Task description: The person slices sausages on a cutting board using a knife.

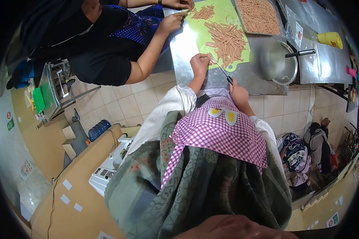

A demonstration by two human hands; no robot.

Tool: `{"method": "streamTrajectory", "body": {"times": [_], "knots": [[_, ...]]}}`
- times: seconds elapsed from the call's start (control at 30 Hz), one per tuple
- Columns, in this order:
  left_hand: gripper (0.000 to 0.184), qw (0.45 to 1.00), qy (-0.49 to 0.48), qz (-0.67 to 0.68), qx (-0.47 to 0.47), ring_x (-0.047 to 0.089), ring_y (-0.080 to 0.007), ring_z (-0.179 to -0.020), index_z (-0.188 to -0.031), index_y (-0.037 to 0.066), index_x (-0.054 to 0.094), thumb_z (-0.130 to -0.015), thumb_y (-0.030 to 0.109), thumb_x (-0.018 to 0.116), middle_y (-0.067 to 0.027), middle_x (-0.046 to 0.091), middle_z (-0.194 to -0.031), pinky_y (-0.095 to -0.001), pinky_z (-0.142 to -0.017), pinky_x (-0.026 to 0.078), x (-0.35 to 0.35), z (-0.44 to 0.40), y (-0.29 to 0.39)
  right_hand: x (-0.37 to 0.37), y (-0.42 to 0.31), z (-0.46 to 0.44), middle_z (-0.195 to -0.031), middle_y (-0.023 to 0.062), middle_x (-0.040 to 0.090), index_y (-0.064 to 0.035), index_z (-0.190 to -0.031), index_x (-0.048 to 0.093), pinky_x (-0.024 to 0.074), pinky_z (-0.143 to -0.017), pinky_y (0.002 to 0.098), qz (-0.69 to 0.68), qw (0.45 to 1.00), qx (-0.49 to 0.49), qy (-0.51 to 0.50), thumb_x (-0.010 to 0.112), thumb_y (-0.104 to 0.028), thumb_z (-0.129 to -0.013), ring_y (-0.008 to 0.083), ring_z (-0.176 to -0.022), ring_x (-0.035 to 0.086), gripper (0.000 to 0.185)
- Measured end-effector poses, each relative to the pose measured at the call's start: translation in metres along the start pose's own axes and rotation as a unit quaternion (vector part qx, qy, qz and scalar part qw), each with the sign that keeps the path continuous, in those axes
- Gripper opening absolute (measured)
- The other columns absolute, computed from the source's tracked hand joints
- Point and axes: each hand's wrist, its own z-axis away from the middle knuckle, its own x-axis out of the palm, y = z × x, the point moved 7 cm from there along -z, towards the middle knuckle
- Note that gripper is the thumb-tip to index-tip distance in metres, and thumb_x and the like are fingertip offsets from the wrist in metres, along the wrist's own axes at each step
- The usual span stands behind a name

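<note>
My right hand point(238, 95) is closed around the black handle of a knife point(220, 68), whose blade points up and left over the near edge of a green cutting board point(195, 40). My left hand point(199, 64) is beside the blade's tip, its fingers pinched together at the board's near left edge. What they hold, if anything, is too small to make out. Just beyond the blade lies a pile of pinkish-brown food sticks point(229, 44). Farther up the board is a heap of small chopped pieces point(203, 12).
At the left, a co-worker's hand point(170, 23) works over the board's far end. A tray point(248, 32) of chopped pieces stands at the back right. Right of the board are a large metal pot point(294, 71) with a handled pan point(267, 59) over it, and a yellow cup point(331, 39).
</note>
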Motion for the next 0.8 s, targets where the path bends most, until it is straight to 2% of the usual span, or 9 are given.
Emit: {"method": "streamTrajectory", "body": {"times": [0.1, 0.3, 0.5, 0.6, 0.8], "knots": [[0.014, 1.0, 0.002, -0.004, -0.002, 0.065, -0.0163, -0.054, -0.085, -0.011, 0.061, -0.077, -0.001, 0.066, -0.0147, 0.066, -0.066, -0.0228, -0.049, 0.051, 0.001, -0.002, 0.0, -0.003, 0.003, 0.001, -0.074, 0.0204, 0.064, -0.0098, -0.11, 0.044, 0.0492, -0.06, 0.051, 0.043, 0.999, 0.015, 0.003, 0.047, -0.031, -0.092, 0.0405, -0.068, 0.063, 0.028], [0.014, 1.0, 0.007, 0.024, -0.011, 0.065, -0.0163, -0.054, -0.085, -0.012, 0.061, -0.076, -0.003, 0.065, -0.0145, 0.066, -0.066, -0.0228, -0.049, 0.05, 0.0, 0.0, 0.004, -0.009, 0.014, 0.013, -0.079, 0.0233, 0.064, -0.007, -0.107, 0.046, 0.0484, -0.062, 0.0519, 0.025, 0.998, 0.053, -0.007, 0.046, -0.032, -0.092, 0.042, -0.07, 0.062, 0.03], [0.014, 0.999, 0.015, 0.04, -0.006, 0.065, -0.0158, -0.055, -0.087, -0.013, 0.062, -0.077, -0.004, 0.065, -0.0146, 0.066, -0.069, -0.0226, -0.051, 0.051, 0.001, -0.001, -0.003, -0.025, -0.004, 0.014, -0.079, 0.0268, 0.062, -0.0036, -0.105, 0.044, 0.0456, -0.066, 0.0543, -0.053, 0.998, 0.025, -0.027, 0.042, -0.033, -0.094, 0.046, -0.074, 0.06, 0.032], [0.014, 0.998, 0.021, 0.054, -0.002, 0.065, -0.0158, -0.055, -0.087, -0.014, 0.062, -0.078, -0.004, 0.064, -0.0145, 0.066, -0.07, -0.0224, -0.051, 0.051, 0.001, -0.001, -0.005, -0.023, -0.016, 0.006, -0.078, 0.027, 0.062, -0.0034, -0.105, 0.044, 0.0457, -0.065, 0.0542, -0.062, 0.998, -0.015, -0.03, 0.042, -0.033, -0.094, 0.0461, -0.073, 0.06, 0.032], [0.014, 0.998, 0.027, 0.05, 0.004, 0.065, -0.0159, -0.055, -0.086, -0.014, 0.062, -0.077, -0.004, 0.065, -0.0147, 0.066, -0.069, -0.0221, -0.051, 0.051, 0.002, -0.001, -0.005, -0.023, -0.022, 0.0, -0.075, 0.0269, 0.062, -0.0029, -0.104, 0.044, 0.0459, -0.063, 0.0538, -0.055, 0.998, -0.022, -0.027, 0.043, -0.033, -0.094, 0.0454, -0.07, 0.06, 0.031]]}}
